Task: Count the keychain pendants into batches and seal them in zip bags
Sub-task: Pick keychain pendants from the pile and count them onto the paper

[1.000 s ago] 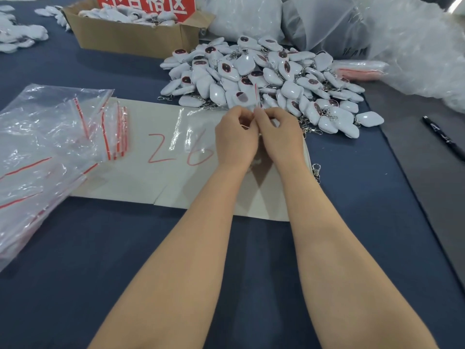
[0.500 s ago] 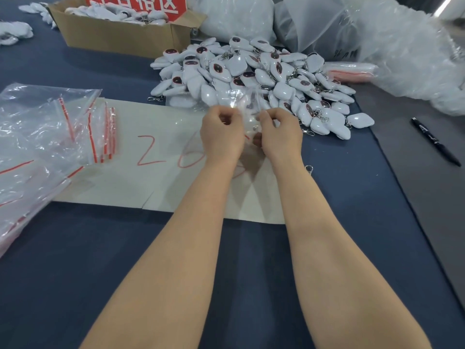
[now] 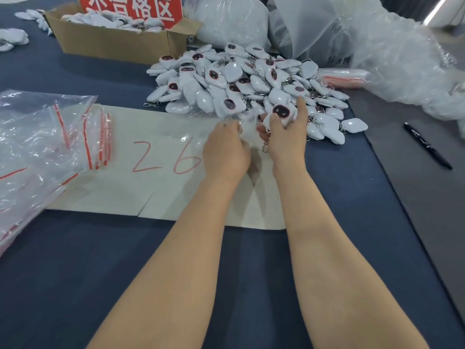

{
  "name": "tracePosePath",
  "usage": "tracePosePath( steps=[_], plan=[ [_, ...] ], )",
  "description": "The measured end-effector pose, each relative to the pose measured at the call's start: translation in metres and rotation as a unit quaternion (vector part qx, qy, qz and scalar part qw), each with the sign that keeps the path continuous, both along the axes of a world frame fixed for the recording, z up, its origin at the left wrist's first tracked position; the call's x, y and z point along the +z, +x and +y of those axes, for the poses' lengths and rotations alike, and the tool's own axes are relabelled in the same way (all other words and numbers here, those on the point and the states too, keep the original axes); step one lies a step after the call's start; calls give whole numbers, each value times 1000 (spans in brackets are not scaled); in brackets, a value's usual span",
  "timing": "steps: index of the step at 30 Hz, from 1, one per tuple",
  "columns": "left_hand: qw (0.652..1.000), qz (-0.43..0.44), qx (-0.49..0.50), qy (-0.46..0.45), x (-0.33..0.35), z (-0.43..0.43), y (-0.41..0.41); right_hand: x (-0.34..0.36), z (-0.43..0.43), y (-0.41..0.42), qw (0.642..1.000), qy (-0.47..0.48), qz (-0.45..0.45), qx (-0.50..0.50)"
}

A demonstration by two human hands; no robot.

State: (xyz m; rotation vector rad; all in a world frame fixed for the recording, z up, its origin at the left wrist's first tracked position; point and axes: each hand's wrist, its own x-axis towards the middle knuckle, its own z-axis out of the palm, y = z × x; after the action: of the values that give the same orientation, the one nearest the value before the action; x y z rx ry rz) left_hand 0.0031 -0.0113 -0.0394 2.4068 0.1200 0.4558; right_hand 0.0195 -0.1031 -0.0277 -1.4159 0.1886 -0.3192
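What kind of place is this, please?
Probably a packing or sorting bench in a workshop: a heap of identical pendants, a stack of zip bags, and a box with a red sign.

Head camera looks forward and down, close over the table [image 3: 75, 273]

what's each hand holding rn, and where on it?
Left hand pinches a clear zip bag at its upper edge. Right hand grips one white keychain pendant by its edges, thumb on the near side, fingers round the far side.
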Motion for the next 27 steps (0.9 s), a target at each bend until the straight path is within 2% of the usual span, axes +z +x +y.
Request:
tracePosePath(
  steps=[2, 7, 18, 23, 27],
  plan=[
    [1000, -1, 31, 0, 1, 3, 1, 3, -2, -1, 999, 34, 13, 16],
    [998, 8, 55, 0, 1, 6, 2, 5, -5, -2, 997, 41, 9, 65],
    [999, 11, 42, -30, 3, 3, 2, 3, 0, -4, 993, -55, -23, 104],
    [998, 8, 49, -41, 3, 4, 3, 3, 1, -2, 993, 1, 20, 114],
    [997, 7, 51, -50, 3, 4, 3, 3, 0, -2, 992, -11, 14, 122]
  ],
)
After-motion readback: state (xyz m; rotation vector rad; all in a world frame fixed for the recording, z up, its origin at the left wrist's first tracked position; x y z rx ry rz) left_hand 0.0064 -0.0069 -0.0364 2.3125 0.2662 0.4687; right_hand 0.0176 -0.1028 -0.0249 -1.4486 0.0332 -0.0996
